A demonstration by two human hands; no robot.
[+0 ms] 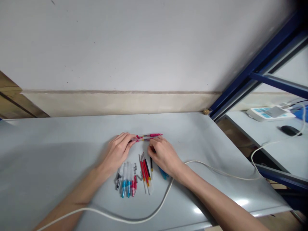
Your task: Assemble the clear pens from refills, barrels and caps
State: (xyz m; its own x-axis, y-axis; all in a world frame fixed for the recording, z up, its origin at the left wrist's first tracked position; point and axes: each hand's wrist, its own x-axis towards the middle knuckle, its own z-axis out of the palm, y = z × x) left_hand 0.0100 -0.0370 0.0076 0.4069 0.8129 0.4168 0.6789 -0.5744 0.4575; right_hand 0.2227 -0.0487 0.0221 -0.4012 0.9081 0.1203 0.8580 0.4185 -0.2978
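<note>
1. A thin white cable [131, 222] loops over the near part of the grey bench [60, 173], passing close to the right forearm. An arm catching it could drag it through the loose parts.
2. Left of the near edge's middle, clear plastic pen barrels with blue, red or black ends [128, 171] lie beside small clear grey plastic clips [135, 166]. To their right is a bundle of slim red and black refills [145, 171]; these round parts could roll if a wrist brushes them.
3. Blue plastic pieces [163, 173] lie partly under the right hand [165, 154], where a lowered palm could shift them.
4. The left hand [119, 147] pinches a slim red-ended pen part [137, 140]. The right hand's fingers curl at the other end of this row; whether they grip anything, I cannot tell. Misaligned ends could bend a thin refill.
5. Just beyond, a red pen piece [156, 134] lies roughly parallel to the far edge.
6. Behind stands a scuffed pale wall [120, 48]; past the right edge, a blue metal frame [237, 82] and another desk with a black mouse [290, 130].
</note>
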